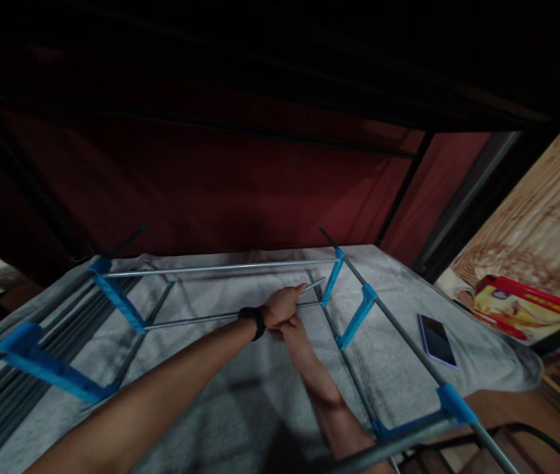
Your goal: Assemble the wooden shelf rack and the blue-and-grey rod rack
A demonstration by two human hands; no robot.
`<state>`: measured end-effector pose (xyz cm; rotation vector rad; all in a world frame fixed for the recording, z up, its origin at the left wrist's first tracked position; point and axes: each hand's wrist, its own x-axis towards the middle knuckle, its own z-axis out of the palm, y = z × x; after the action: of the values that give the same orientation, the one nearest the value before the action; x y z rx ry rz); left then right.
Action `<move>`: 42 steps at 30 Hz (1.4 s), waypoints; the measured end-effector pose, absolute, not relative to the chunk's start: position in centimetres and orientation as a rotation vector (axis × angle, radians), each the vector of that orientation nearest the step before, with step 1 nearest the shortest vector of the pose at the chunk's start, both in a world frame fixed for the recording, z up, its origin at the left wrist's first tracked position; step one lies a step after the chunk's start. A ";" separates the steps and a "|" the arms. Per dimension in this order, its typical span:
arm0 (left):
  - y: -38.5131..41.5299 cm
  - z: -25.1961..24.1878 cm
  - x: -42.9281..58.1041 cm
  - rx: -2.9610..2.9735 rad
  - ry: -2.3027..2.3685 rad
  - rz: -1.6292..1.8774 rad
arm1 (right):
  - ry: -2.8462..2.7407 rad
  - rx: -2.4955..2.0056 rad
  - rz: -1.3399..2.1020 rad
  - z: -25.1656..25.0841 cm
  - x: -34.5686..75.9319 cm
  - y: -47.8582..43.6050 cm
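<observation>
A short metal tube (315, 284) sticks out from my left hand (282, 307), which is closed around it and has a dark band on the wrist. Just below and touching it, my right hand (290, 328) is closed too, apparently on the lower part of the same tube; its fingers are partly hidden. Around both hands stands a rack frame of grey metal tubes with blue plastic connectors (356, 316). One long crossbar (221, 268) runs beyond my hands, and a lower crossbar (186, 321) passes behind them.
The frame rests on a grey cloth-covered surface (398, 283). Several loose grey tubes (28, 382) lie at the left. A phone (437, 340) lies at the right, near a red and yellow box (522, 309). A dark red panel (230, 191) rises behind.
</observation>
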<state>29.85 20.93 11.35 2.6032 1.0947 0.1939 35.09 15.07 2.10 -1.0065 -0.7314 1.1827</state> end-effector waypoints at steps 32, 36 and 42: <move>23.4 13.0 34.4 2.771 1.167 0.239 | -0.843 -1.317 0.326 3.8 50.5 20.2; 23.6 13.2 34.5 2.833 1.152 0.251 | -0.851 -1.357 0.338 4.0 50.6 20.0; 24.2 13.4 34.4 2.823 1.136 0.205 | -0.829 -1.367 0.365 4.5 50.0 19.8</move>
<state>34.37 24.19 13.37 2.8235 1.1364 0.2047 50.03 19.76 4.54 -1.3673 -0.8290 0.3653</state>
